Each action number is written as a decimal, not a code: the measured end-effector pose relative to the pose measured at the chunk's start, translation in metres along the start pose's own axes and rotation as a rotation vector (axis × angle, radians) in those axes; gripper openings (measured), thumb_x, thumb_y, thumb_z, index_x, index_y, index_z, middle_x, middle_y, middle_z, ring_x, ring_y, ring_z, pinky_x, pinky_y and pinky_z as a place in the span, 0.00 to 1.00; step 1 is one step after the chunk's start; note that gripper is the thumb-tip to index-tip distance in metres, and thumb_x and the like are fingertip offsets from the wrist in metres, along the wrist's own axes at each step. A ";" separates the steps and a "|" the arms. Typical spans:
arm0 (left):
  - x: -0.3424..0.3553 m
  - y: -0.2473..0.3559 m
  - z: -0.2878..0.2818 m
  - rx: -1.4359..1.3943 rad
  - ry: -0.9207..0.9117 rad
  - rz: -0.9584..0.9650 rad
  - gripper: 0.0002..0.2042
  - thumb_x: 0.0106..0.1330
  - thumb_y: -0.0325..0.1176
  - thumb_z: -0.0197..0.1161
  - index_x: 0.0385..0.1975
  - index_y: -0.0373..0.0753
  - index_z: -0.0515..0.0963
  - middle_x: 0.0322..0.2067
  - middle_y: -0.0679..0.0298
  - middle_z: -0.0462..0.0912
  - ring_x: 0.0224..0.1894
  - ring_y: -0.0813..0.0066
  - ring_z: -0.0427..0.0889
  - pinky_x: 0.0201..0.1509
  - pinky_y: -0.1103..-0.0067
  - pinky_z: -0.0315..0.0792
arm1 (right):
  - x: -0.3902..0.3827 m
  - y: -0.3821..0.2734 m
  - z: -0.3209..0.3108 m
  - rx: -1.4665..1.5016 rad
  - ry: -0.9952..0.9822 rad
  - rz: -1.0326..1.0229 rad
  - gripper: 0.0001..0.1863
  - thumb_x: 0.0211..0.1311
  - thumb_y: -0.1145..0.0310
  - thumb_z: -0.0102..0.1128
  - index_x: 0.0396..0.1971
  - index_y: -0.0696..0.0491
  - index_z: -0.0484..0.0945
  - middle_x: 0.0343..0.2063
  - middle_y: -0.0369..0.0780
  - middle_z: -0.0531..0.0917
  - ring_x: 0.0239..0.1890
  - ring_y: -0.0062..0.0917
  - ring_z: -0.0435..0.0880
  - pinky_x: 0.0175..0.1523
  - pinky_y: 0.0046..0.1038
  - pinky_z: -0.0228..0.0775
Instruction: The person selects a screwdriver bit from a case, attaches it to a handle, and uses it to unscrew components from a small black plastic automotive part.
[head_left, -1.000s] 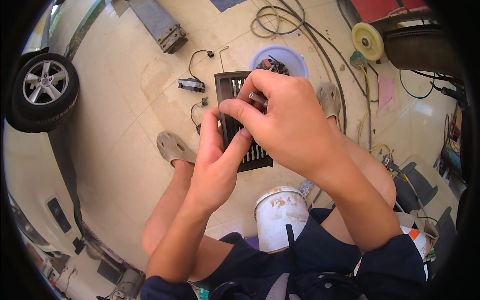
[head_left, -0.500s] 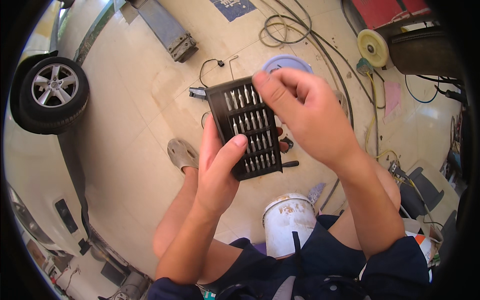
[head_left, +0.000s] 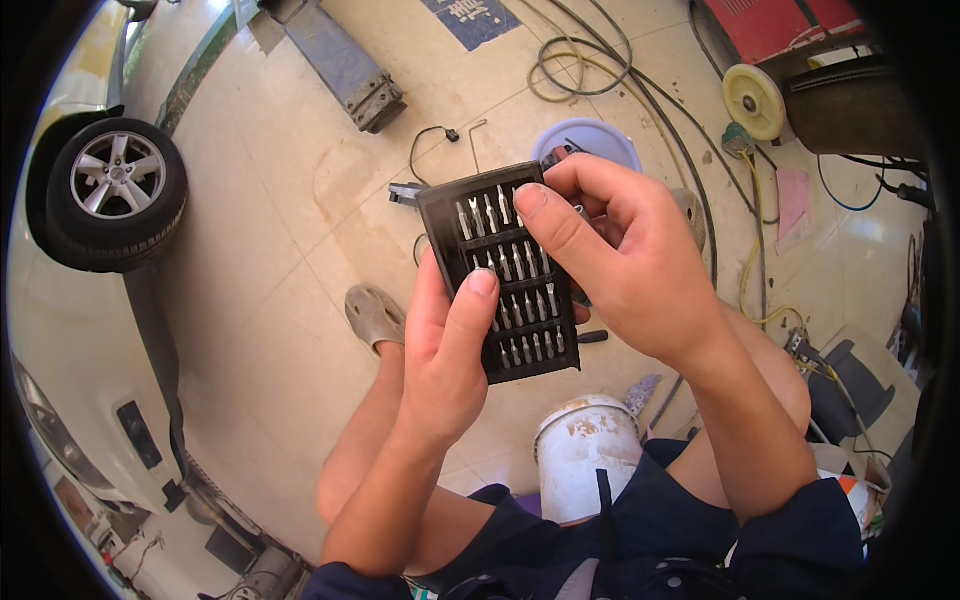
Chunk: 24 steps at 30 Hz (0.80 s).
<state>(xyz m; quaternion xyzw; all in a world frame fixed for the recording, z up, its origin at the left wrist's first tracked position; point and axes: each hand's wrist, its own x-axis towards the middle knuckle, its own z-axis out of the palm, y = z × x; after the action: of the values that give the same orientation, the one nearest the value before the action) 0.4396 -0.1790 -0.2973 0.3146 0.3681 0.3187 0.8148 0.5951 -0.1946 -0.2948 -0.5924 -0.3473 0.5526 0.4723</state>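
A black case [head_left: 440, 210] with several rows of small silver bits faces me, slightly tilted, in the middle of the head view. My left hand [head_left: 450, 350] is closed round its lower left, thumb lying over the bits and other fingers mostly behind it. At the upper right corner my right hand [head_left: 635, 255] has its thumb on the top row and its fingers curled, with a small silver rod [head_left: 580, 211] held among them, partly hidden. Just beyond the case a small black part [head_left: 405, 192] with a cable lies on the floor.
A car wheel [head_left: 118, 175] and white bodywork stand at left, a metal post [head_left: 335, 65] lies upper left. A lavender basin [head_left: 610, 145] is behind the case, hoses [head_left: 660, 110] and a red machine [head_left: 770, 25] are at right. A white bucket [head_left: 585, 455] stands between my legs.
My right hand has moved rightward off the case's middle, uncovering the rows of bits. The case has turned to face me and shifted slightly down and right with my left hand.
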 end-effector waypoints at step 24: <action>-0.008 -0.008 -0.007 0.391 0.038 0.256 0.18 0.71 0.25 0.48 0.59 0.31 0.60 0.49 0.60 0.75 0.49 0.78 0.75 0.54 0.80 0.70 | -0.006 -0.006 -0.003 -0.068 -0.098 0.039 0.13 0.53 0.76 0.62 0.40 0.57 0.74 0.29 0.30 0.75 0.27 0.05 0.68 0.29 0.10 0.59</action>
<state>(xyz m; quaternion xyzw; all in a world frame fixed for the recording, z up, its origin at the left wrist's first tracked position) 0.4317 -0.1879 -0.3036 0.5047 0.3953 0.3478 0.6841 0.5976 -0.1989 -0.2877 -0.5868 -0.3770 0.5780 0.4237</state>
